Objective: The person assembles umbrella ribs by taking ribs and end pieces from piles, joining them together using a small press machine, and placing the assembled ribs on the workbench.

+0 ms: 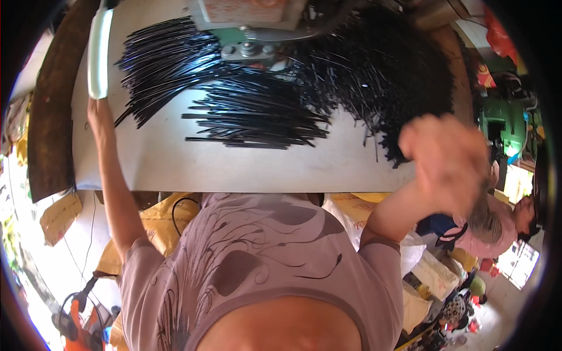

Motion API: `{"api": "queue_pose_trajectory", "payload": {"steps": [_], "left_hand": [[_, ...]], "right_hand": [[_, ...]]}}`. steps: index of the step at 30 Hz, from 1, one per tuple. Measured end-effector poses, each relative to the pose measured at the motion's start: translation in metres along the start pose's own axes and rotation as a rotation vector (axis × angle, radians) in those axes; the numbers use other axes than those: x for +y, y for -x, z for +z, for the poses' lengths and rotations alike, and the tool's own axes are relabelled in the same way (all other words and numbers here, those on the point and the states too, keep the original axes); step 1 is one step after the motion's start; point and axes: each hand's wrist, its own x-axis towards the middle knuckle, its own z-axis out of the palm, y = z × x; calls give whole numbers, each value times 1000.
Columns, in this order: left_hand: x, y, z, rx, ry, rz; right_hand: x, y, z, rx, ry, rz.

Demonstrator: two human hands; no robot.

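Note:
My left forearm stretches up along the left side of the pale work table. A lit white tube lamp covers the hand at its end, so its fingers and anything in them are hidden. To the right of that arm lies a spread bundle of thin black strips. A second bundle of black strips lies in the middle, nearer to me. My right hand is raised near the table's right front corner, beside a large tangled black heap. Motion smears its fingers, and I cannot make out anything held.
A machine head overhangs the table's back middle, above a metal bracket. Yellow sacks stand under the front edge. A person in pink is at the right, near green machinery. An orange object stands lower left.

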Motion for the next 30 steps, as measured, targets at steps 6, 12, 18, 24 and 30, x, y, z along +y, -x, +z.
{"api": "queue_pose_trajectory", "payload": {"steps": [6, 12, 18, 24, 30], "left_hand": [[-11, 42, -24, -327, -306, 110], [32, 53, 29, -391, -364, 319], [38, 50, 36, -379, -525, 350], [114, 64, 50, -351, -192, 838], [130, 91, 91, -678, -331, 973]], "right_hand": [[67, -2, -31, 35, 895, 286], [108, -9, -11, -302, 1277, -16], [132, -14, 11, -445, 1600, 27], [130, -24, 17, -529, 1684, -2], [103, -26, 16, -556, 1751, 68]]}}
